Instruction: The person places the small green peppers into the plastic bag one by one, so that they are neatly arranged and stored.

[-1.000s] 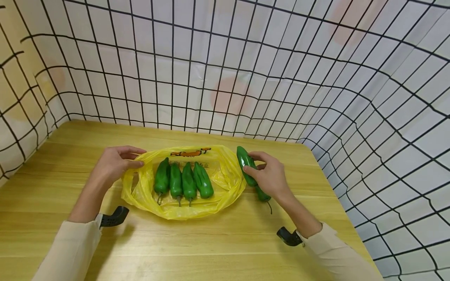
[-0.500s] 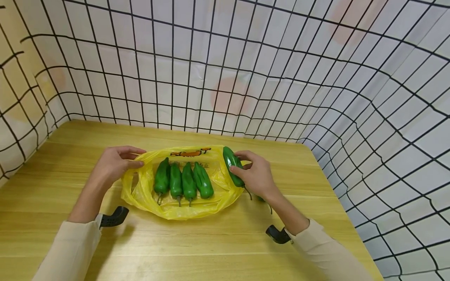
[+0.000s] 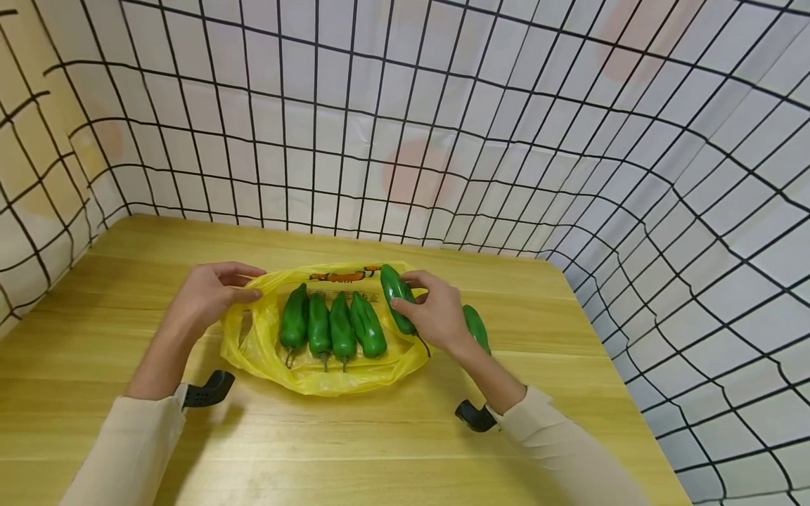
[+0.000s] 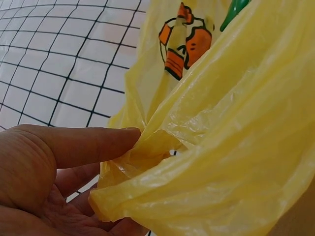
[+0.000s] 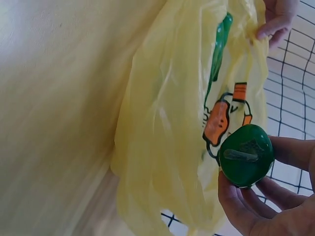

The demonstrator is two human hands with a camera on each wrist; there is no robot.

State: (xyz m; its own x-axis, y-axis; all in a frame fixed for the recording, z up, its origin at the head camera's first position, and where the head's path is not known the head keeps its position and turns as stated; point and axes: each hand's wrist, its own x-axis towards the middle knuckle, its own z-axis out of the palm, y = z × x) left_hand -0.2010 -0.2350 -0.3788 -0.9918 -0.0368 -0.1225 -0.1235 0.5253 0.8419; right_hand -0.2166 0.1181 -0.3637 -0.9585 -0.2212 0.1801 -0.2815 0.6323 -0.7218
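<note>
Right hand grips a green pepper in curled fingers, held just above the right edge of the yellow plastic bag, centre of frame. Left hand pinches the bag's left rim between thumb and fingers, holding it open. Four peppers lie side by side inside. Another pepper rests on the wooden table, right of the bag.
</note>
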